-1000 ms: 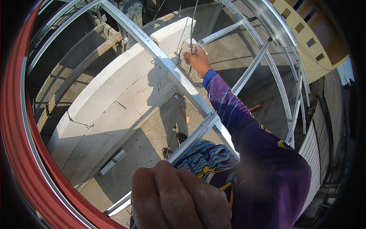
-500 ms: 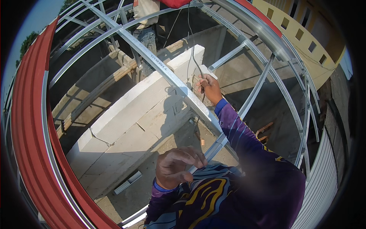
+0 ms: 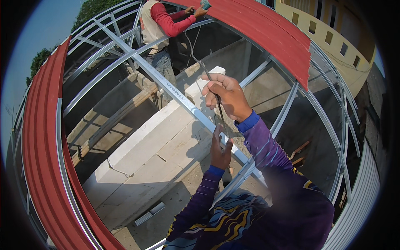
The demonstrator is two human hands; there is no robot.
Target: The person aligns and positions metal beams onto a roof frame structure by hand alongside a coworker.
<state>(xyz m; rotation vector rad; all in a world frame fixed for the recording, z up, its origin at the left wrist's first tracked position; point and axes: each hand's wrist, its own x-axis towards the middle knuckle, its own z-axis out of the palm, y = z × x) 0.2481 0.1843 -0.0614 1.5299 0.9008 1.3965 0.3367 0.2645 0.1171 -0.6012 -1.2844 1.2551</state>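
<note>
A thin black cable runs down from the far side of the roof frame. My right hand has its fingers curled around it, above the white block wall. Below the hand, the cable hangs on toward my left hand. That hand is raised beside a silver metal beam, its thumb apart from its fingers, and I see nothing gripped in it. Whether it touches the beam or the cable is unclear.
Red roofing sheets lie along the left, and another red sheet covers the far right. A person in red sleeves stands beyond the wall, holding a teal thing. Open gaps between the frame members drop to a floor below.
My right hand has lifted the cable nearer to me. My left hand has moved up and right, toward the beam. The view has tilted up, showing more of the other person and the far sheet.
</note>
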